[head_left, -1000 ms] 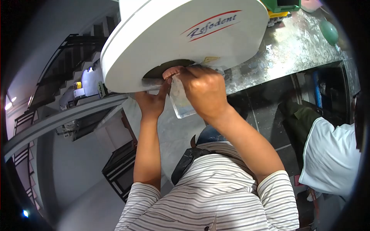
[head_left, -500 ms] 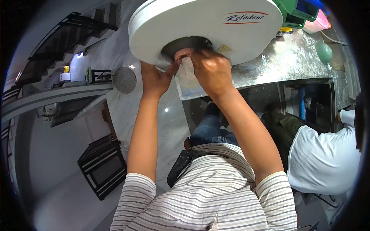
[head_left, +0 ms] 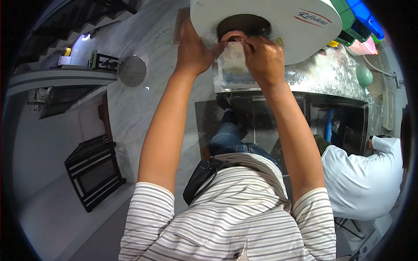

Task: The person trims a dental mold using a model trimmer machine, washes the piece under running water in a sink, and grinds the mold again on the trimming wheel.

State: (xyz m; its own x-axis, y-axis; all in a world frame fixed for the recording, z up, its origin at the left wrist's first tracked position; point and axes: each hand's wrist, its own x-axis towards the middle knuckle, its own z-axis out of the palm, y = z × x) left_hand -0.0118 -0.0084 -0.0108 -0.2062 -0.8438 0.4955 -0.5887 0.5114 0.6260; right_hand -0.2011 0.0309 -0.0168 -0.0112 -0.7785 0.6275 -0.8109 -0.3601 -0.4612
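Note:
A pink, arch-shaped denture [head_left: 234, 34] sits at the dark round opening [head_left: 244, 24] in a white machine housing [head_left: 287, 30] marked "Refodent". My left hand [head_left: 194, 54] reaches in from the left, with its thumb tip at the arch's left end. Its other fingers are partly hidden by the hand and the housing. From the right, my right hand [head_left: 265, 57] pinches the arch's other end with bent fingers. Below the opening, a pale, smeared tray-like ledge [head_left: 235, 63] lies between my wrists.
A worn, spattered counter [head_left: 315, 80] runs right, with green and blue bins [head_left: 355, 19], a pink container [head_left: 363, 45] and a green balloon-like object [head_left: 364, 76]. A person in a white shirt [head_left: 363, 174] is at lower right. A round grey stool top [head_left: 132, 71] stands left.
The view has shifted, so the housing appears higher and further right. The arch shows more fully between my hands, and my left hand's fingers reach further up along the housing's left side.

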